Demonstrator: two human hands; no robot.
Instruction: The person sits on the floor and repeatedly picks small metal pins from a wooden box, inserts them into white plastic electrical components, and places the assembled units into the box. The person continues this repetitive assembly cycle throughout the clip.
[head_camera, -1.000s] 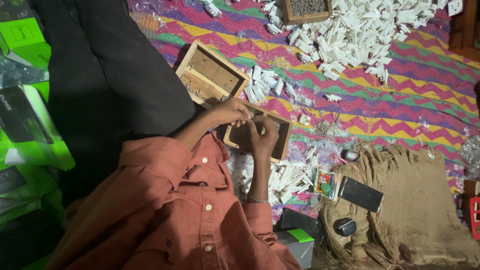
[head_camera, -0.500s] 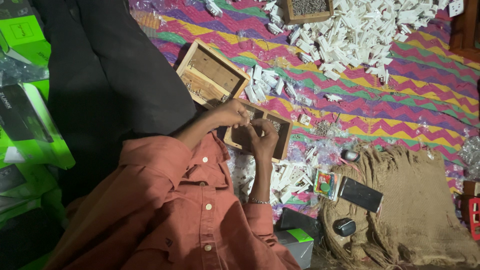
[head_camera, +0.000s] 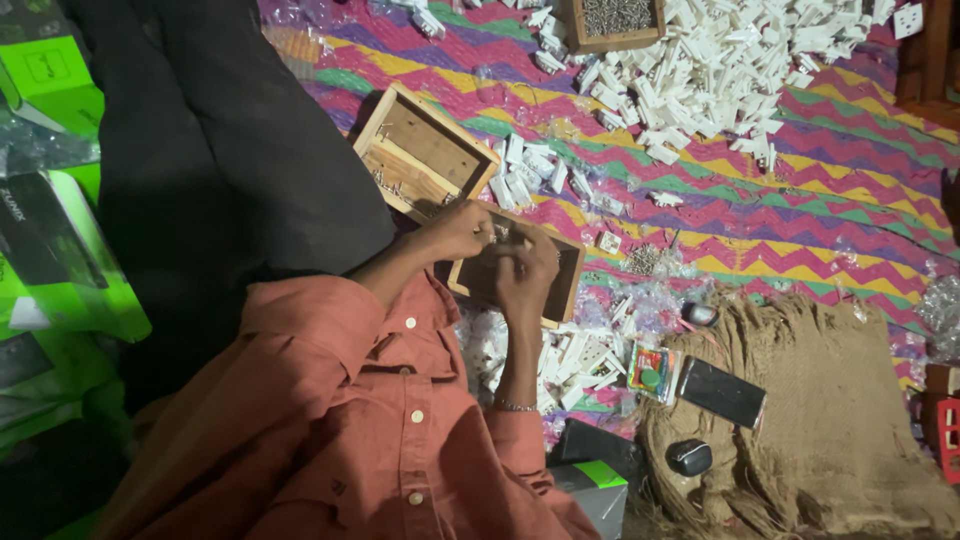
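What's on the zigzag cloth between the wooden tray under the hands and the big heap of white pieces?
In the head view, a smaller cluster of white plastic pieces lies between the wooden tray and the big white heap.

The person wears a loose rust-orange button-up shirt (head_camera: 330, 420) of plain woven cloth, with small pale round buttons (head_camera: 417, 416) running down the front placket and a folded collar. Its sleeves are pushed up toward the elbows, leaving the forearms bare. A thin silvery beaded bracelet (head_camera: 514, 406) circles one wrist. Both hands are bare, without gloves or rings that can be made out.
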